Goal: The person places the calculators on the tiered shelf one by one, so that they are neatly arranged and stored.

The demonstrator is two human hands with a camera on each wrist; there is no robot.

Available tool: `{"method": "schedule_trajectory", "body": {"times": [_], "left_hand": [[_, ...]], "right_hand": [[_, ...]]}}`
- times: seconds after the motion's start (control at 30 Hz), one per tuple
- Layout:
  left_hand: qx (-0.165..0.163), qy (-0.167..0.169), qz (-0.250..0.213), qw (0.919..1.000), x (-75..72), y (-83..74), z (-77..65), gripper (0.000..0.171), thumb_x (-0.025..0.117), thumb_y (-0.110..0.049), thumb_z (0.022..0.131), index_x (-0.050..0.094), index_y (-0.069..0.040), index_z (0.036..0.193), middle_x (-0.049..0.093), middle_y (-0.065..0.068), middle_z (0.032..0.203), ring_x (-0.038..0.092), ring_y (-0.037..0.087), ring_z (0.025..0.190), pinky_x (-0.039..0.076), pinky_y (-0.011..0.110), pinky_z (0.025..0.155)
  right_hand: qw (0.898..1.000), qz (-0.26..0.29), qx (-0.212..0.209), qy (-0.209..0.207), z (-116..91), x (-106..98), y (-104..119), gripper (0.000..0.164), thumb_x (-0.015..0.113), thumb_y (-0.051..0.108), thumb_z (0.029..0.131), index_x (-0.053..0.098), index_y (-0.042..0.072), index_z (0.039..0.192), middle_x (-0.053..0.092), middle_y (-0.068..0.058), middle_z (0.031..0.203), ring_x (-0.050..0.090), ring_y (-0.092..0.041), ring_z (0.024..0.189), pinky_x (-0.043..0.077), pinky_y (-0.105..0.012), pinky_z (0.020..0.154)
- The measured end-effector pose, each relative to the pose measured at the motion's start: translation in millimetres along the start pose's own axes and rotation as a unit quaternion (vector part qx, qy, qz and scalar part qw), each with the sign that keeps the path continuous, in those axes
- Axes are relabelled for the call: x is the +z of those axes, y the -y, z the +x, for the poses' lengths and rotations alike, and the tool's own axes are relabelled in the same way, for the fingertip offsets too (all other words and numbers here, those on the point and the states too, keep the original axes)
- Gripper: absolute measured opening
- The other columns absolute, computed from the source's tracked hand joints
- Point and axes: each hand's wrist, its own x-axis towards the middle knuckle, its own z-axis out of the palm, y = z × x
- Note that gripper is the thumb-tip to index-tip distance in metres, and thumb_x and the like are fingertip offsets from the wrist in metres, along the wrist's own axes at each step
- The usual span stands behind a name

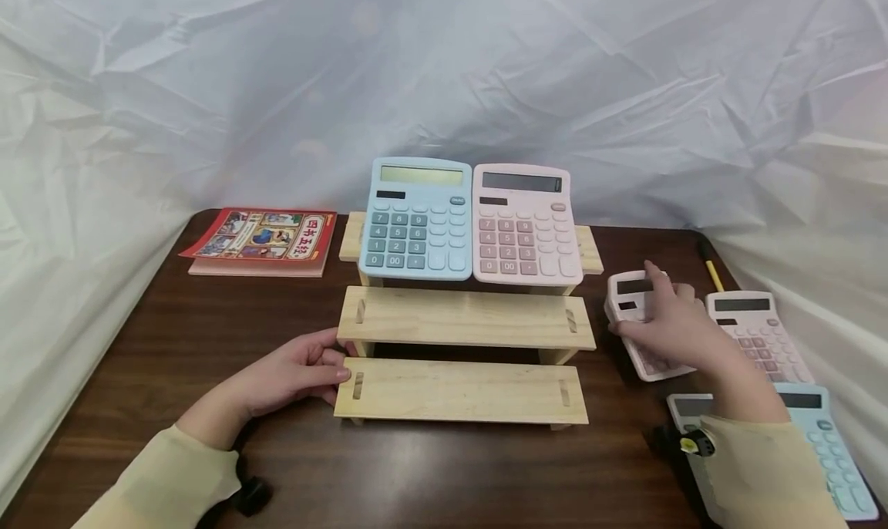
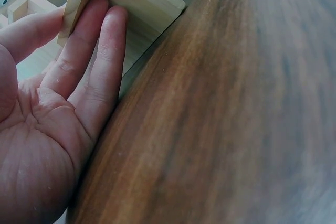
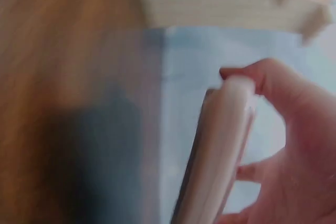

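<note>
My left hand (image 1: 298, 371) is at the left end of a three-step wooden stand (image 1: 461, 390). Its thumb and fingers pinch the end of the lowest board, as the left wrist view also shows. To the right of the stand, my right hand (image 1: 676, 325) grips a pale pink calculator (image 1: 633, 287) across its body, covering part of the keys. In the right wrist view that calculator (image 3: 218, 145) appears edge-on and blurred, between thumb and fingers. A blue calculator (image 1: 416, 217) and a pink calculator (image 1: 527, 224) lean side by side on the top step.
Another pink calculator (image 1: 756, 332) and blue calculators (image 1: 842, 459) lie at the right, partly behind my right forearm. A yellow-and-black pen (image 1: 712, 271) is behind them. At the back left lies a red-covered book (image 1: 267, 237). White sheeting (image 1: 444, 74) surrounds the dark wooden table (image 1: 173, 344).
</note>
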Motion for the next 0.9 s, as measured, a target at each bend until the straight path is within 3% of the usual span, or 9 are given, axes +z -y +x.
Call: {"method": "schedule_trajectory", "body": {"times": [0.13,0.23,0.37,0.63,0.9], "left_hand": [[-0.003,0.002,0.005,1.0000,0.2,-1.8,0.2,0.039,0.054,-0.010,0.100,0.035,0.006,0.130,0.063,0.027,0.113,0.065,0.032,0.097,0.056,0.046,0.079],[-0.003,-0.002,0.008,1.0000,0.1,-3.2,0.0,0.039,0.054,-0.010,0.100,0.035,0.005,0.130,0.063,0.027,0.113,0.065,0.032,0.097,0.056,0.045,0.078],[-0.002,0.000,0.006,1.0000,-0.2,-2.7,-0.4,0.039,0.054,-0.010,0.100,0.035,0.005,0.130,0.063,0.027,0.115,0.065,0.032,0.098,0.056,0.046,0.079],[-0.005,-0.004,0.006,1.0000,-1.2,-0.2,-0.4,0.039,0.055,-0.011,0.100,0.035,0.005,0.130,0.063,0.027,0.114,0.065,0.032,0.098,0.056,0.046,0.079],[-0.002,-0.003,0.006,1.0000,-0.9,1.7,-0.1,0.039,0.054,-0.010,0.100,0.036,0.005,0.130,0.063,0.027,0.114,0.065,0.032,0.098,0.056,0.046,0.078]], "right_hand": [[0.998,0.048,-0.039,0.003,-18.4,-18.2,14.3,0.119,0.075,0.051,0.080,-0.010,0.016,0.155,0.021,-0.043,0.135,0.042,-0.045,0.103,0.049,-0.047,0.072],[0.995,0.059,-0.075,-0.005,-33.1,-28.9,27.4,0.119,0.078,0.046,0.079,-0.009,0.020,0.155,0.023,-0.036,0.137,0.040,-0.041,0.108,0.046,-0.050,0.079],[0.993,0.035,-0.116,-0.011,-49.6,-35.6,44.9,0.120,0.080,0.045,0.077,-0.006,0.019,0.155,0.026,-0.031,0.141,0.040,-0.039,0.113,0.040,-0.055,0.086],[0.979,-0.033,-0.189,-0.064,-74.0,-35.3,71.9,0.126,0.086,0.049,0.066,0.006,0.015,0.156,0.031,-0.021,0.146,0.038,-0.036,0.121,0.042,-0.053,0.085],[0.954,-0.081,-0.267,-0.108,-88.4,-26.2,90.8,0.121,0.089,0.042,0.055,0.024,0.016,0.154,0.039,-0.011,0.143,0.047,-0.031,0.116,0.037,-0.048,0.084]]}}
